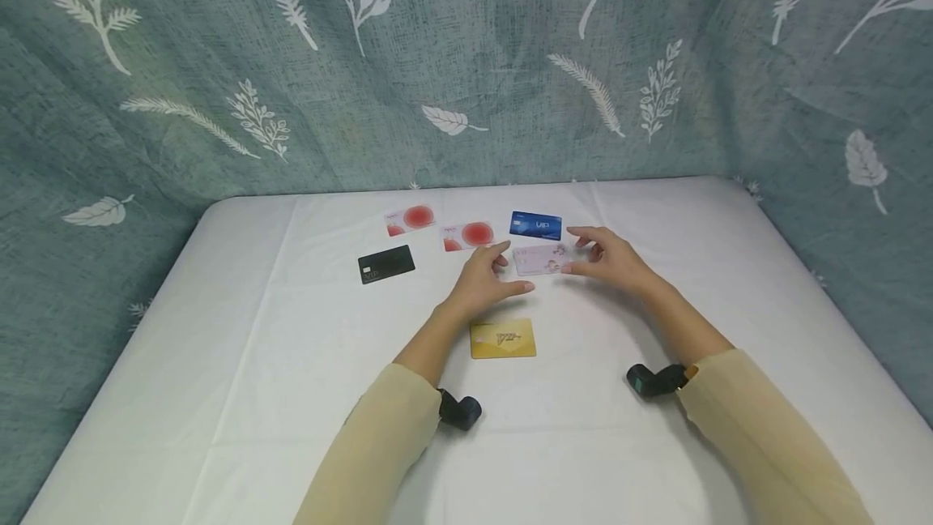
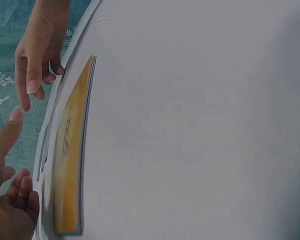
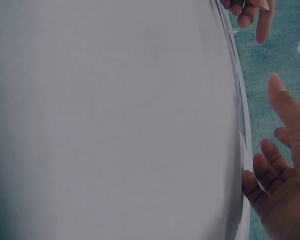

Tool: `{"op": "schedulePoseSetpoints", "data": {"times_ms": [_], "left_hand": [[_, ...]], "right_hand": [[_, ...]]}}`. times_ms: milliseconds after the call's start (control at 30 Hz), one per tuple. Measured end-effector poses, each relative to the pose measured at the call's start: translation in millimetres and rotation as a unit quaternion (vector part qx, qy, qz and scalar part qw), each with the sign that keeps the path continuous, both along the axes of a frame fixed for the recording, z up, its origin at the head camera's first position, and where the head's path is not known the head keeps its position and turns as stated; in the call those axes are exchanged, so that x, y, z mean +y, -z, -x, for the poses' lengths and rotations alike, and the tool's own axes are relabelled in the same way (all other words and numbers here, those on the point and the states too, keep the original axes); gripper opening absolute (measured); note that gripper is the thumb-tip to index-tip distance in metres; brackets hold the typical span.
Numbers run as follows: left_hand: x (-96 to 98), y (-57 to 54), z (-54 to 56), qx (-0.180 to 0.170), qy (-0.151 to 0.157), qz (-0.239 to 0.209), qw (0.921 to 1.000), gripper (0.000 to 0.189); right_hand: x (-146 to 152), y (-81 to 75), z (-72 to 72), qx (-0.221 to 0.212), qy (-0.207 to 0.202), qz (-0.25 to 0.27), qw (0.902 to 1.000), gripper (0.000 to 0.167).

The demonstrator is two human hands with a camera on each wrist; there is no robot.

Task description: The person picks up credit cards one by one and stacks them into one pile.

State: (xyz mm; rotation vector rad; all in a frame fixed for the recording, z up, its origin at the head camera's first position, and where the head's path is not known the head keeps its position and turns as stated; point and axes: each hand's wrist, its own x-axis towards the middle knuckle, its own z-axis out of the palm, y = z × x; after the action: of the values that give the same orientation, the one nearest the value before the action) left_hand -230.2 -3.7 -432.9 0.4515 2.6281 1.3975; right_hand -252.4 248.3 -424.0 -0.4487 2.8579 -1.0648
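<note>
Over white desk, spreading left fingers and right fingers wide astride pink card, apparently adjusting it; having five other cards flat around.

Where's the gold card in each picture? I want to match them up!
Head: the gold card lies near the middle, just below the left hand.
Left wrist: the gold card is left of centre, looking like a tall, thin slanted strip.
Right wrist: not in it.
Shared landmark: the teal leafy cloth, at the top, left edge and right edge, in that order.
</note>
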Motion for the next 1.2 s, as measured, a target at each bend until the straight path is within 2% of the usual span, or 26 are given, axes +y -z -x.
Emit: {"op": "schedulePoseSetpoints", "data": {"times_ms": [200,433,700,967,1200], "left_hand": [[11.6,0.2,4.7,-0.018,-0.035,0.014,0.9991,0.082],[21.1,0.2,10.8,-0.019,-0.051,0.07,0.996,0.08],[25.6,2.7,12.4,-0.022,-0.073,0.109,0.9911,0.073],[28.7,4.7,10.8,-0.027,-0.078,0.145,0.986,0.071],[29.3,3.6,11.5,-0.019,-0.069,0.171,0.9827,0.068]], "right_hand": [[-0.1,3.7,5.1,-0.01,0.003,0.002,0.9999,0.073],[2.2,9.2,9.0,-0.009,-0.006,-0.009,0.9999,0.069],[-2.2,11.3,8.8,-0.002,-0.005,-0.028,0.9996,0.063],[-5.9,15.9,7.0,-0.005,0.01,-0.044,0.999,0.06],[-6.0,14.6,8.2,0.002,0.005,-0.052,0.9986,0.057]]}}
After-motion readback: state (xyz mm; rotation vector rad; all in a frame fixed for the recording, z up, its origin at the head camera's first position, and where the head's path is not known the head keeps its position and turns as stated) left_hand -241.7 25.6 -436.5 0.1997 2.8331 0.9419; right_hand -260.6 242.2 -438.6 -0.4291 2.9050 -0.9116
